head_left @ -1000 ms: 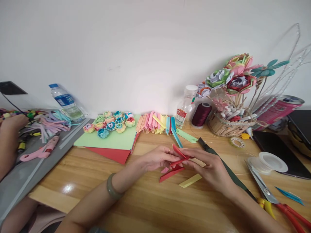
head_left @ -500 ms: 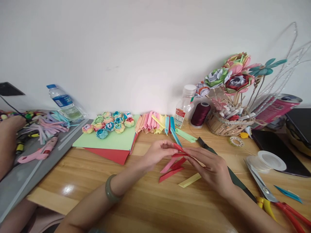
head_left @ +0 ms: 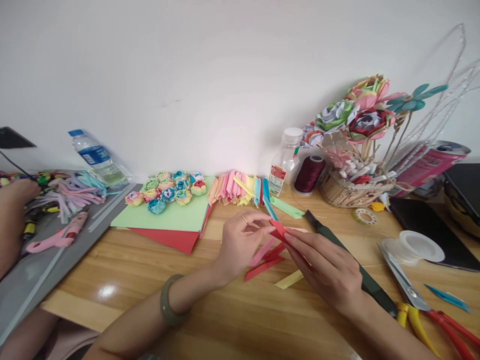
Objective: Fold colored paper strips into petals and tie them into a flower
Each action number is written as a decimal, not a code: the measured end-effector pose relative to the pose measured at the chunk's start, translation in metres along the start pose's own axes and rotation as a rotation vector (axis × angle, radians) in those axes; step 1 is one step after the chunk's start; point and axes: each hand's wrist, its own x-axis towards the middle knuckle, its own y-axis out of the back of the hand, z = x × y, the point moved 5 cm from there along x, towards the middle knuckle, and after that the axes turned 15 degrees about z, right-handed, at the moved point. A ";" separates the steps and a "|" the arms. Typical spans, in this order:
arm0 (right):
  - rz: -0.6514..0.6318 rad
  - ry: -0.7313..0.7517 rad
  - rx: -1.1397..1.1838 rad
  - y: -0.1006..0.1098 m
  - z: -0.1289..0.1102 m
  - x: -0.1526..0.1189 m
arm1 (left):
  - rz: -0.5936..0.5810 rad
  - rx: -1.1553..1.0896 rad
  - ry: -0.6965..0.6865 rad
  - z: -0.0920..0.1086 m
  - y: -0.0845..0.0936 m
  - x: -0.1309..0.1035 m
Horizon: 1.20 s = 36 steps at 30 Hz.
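Note:
Between my two hands is a folded red paper strip (head_left: pixel 279 231), held above the wooden table. My left hand (head_left: pixel 243 240), with a ring on one finger, pinches its left end between thumb and fingertips. From the other side, my right hand (head_left: pixel 326 265) grips the strip with the fingers laid along it and the thumb underneath, partly hidden. Below lie more folded strips: a red one (head_left: pixel 264 269), a pink one (head_left: pixel 262 251) and a yellow one (head_left: pixel 289 279). A row of folded strips in several colours (head_left: pixel 234 189) stands near the wall.
Paper flowers (head_left: pixel 168 192) rest on green paper (head_left: pixel 157 220) at left. Another person's arm (head_left: pixel 15 225) is by a pink glue gun (head_left: pixel 60 237) on a grey mat. At right are scissors (head_left: pixel 410 292), a clear spool (head_left: pixel 416 247), a dark green tool (head_left: pixel 348 260) and a flower basket (head_left: pixel 356 190).
The red strip has turned in my hands, and its flat face now shows. My left hand has rotated more upright and shifted slightly left; my right hand has moved a little lower.

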 end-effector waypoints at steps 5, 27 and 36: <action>0.043 0.049 -0.012 0.006 -0.008 0.001 | 0.165 0.100 -0.501 0.030 0.010 -0.010; 0.020 -0.077 0.029 -0.002 -0.002 -0.005 | 0.128 0.149 -0.733 0.030 0.008 -0.013; 0.016 -0.117 0.028 -0.005 -0.002 -0.001 | 0.095 0.106 -0.673 0.027 0.006 -0.014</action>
